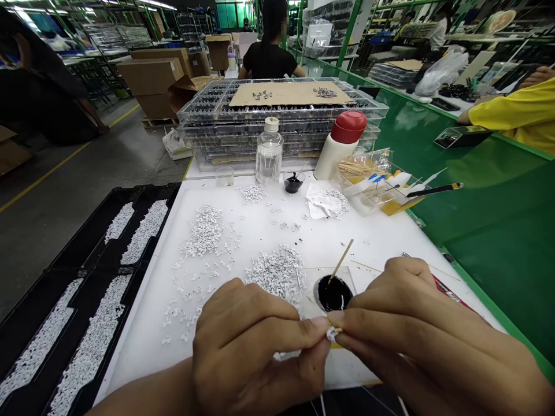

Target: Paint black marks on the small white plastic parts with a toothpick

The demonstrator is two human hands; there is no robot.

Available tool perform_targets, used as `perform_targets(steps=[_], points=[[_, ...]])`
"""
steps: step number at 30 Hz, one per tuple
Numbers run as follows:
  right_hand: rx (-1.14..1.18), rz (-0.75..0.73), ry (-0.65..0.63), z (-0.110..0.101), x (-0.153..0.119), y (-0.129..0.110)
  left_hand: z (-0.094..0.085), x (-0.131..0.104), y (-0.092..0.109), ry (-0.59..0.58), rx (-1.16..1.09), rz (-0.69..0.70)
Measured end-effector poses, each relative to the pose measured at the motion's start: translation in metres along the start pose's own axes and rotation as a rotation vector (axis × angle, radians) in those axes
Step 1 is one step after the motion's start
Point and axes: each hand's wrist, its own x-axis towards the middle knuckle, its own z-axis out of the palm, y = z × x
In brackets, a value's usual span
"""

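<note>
Near the front edge of the white counter (pixel 269 231), the left hand (pixel 255 346) pinches a tiny white part (pixel 332 333) in a closed grip while the right hand (pixel 416 335) holds a thin stick against it, both just beside the dish of black paint (pixel 333 293), handy for dipping.

— Centre frame, a white board (pixel 269 231) scattered with tiny white parts (pixel 277 268), and a glossy black pool in the small dish (pixel 333 293) lower centre!

— Left edge, black trays (pixel 65 300) striped with white pieces. Upper centre, a clear bottle (pixel 269 153) beside a white flask with a red cap (pixel 350 127).

— Right side, bright green table (pixel 489 231); top right, a yellow sleeve (pixel 515 112).

— And brown cardboard boxes (pixel 151 78), upper left!
</note>
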Motion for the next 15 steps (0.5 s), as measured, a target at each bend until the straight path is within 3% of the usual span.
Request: perform_targets(steps=[8,15], points=[[0.177,-0.079,-0.089,-0.006,0.016,0.001,0.003,-0.002,0.003,0.040,0.024,-0.050],[0.151,0.026,0.017,-0.011,0.004,0.007,0.012,0.000,0.007,0.132,-0.136,-0.236]])
